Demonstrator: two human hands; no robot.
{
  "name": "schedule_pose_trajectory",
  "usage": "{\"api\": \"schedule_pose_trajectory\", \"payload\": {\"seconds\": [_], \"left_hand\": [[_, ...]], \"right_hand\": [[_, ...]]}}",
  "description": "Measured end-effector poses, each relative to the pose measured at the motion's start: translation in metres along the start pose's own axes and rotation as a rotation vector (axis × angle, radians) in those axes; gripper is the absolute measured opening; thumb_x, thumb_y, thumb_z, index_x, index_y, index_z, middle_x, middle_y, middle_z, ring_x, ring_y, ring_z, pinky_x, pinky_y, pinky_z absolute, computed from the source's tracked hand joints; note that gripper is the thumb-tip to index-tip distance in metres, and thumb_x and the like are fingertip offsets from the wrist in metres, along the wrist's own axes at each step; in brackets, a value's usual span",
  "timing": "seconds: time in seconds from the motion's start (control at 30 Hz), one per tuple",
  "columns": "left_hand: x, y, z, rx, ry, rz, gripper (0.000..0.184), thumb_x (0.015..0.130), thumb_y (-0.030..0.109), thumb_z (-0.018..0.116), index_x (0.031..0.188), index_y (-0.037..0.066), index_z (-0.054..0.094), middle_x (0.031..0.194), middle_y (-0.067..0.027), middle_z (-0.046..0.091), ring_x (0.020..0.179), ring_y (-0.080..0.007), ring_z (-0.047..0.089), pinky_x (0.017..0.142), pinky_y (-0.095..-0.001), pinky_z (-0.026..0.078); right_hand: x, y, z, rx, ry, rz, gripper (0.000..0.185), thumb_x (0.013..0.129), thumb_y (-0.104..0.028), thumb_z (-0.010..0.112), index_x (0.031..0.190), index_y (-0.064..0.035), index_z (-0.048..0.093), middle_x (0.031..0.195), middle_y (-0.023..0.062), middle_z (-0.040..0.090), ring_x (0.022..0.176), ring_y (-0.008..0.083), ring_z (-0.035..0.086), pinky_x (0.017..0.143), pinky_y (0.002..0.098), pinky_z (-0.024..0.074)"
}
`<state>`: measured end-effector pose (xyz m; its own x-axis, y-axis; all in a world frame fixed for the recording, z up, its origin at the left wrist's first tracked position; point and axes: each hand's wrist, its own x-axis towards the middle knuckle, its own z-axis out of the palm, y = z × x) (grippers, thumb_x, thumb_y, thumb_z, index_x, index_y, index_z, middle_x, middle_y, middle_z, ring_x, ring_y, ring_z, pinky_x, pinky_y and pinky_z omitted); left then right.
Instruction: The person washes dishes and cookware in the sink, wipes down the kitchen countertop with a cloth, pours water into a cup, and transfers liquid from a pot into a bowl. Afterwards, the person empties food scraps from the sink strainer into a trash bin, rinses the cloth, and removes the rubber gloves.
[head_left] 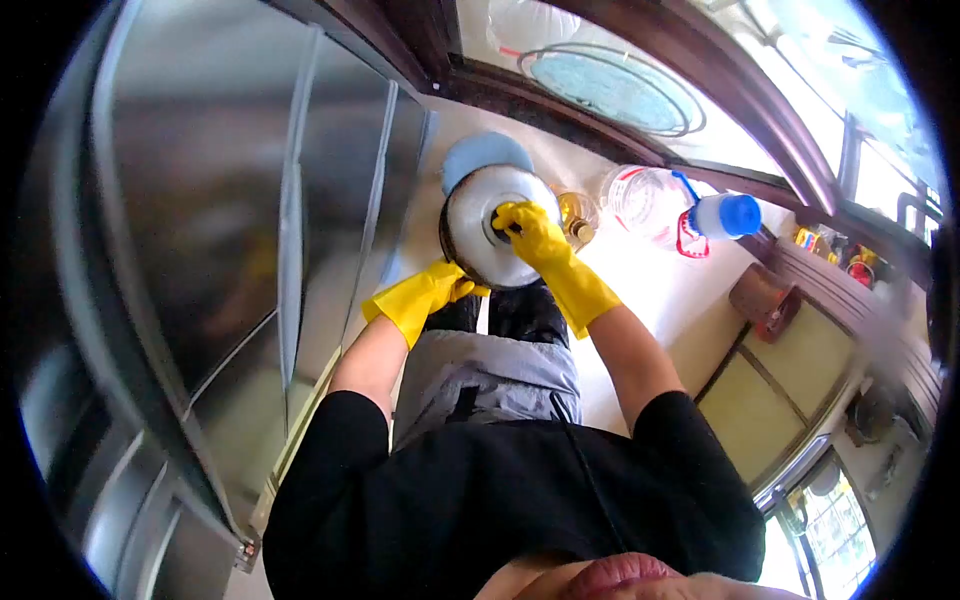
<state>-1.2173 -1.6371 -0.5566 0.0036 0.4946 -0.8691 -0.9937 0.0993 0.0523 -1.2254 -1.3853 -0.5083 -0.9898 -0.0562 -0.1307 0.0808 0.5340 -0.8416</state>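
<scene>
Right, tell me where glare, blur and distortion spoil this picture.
Head view: fisheye bowing in the brown window frame, black vignetting at the corners; head view: glare whitening the pale surface beside the trousers; head view: smeared reflections in the glossy panels; head view: knobbed lid comparatively clear.

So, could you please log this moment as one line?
right hand: gripping lid at centre; left hand: at lid's near edge; gloves: yellow

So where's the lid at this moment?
The lid is above the middle of the head view, with the right hand on it, the left hand by its lower left and the amber bottle to its right.
</scene>
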Motion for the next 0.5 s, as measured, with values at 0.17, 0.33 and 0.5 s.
{"api": "schedule_pose_trajectory", "payload": {"seconds": [0.17,0.33,0.5], "left_hand": [[0.162,0.013,-0.08,-0.348,0.07,-0.091,0.034,0.103,0.012,0.045,0.134,0.004,0.053,0.127,-0.0232,0.065,0.1,-0.0484,0.07,0.06,-0.0331,0.065],[0.306,0.05,-0.153,-0.406,0.087,-0.155,0.039,0.105,0.014,0.037,0.139,-0.001,0.047,0.13,-0.0281,0.063,0.108,-0.0407,0.069,0.066,-0.0285,0.063],[0.399,0.054,-0.214,-0.263,0.149,-0.062,0.035,0.103,0.012,0.046,0.133,-0.004,0.053,0.119,-0.0274,0.068,0.092,-0.0383,0.073,0.064,-0.0301,0.063]], "right_hand": [[0.066,0.148,0.078,-0.013,0.004,-0.073,0.019,0.076,-0.003,0.067,0.093,-0.0098,0.074,0.095,0.0121,0.072,0.096,0.0358,0.067,0.088,0.0426,0.0531],[0.128,0.291,0.151,0.065,-0.071,-0.052,0.029,0.076,0.006,0.062,0.099,-0.0062,0.074,0.099,0.0159,0.073,0.101,0.0378,0.068,0.094,0.044,0.0537],[0.144,0.373,0.217,-0.048,0.047,-0.07,0.015,0.083,-0.005,0.069,0.096,-0.0104,0.075,0.109,0.0104,0.072,0.107,0.0343,0.065,0.094,0.0423,0.0518]]}}
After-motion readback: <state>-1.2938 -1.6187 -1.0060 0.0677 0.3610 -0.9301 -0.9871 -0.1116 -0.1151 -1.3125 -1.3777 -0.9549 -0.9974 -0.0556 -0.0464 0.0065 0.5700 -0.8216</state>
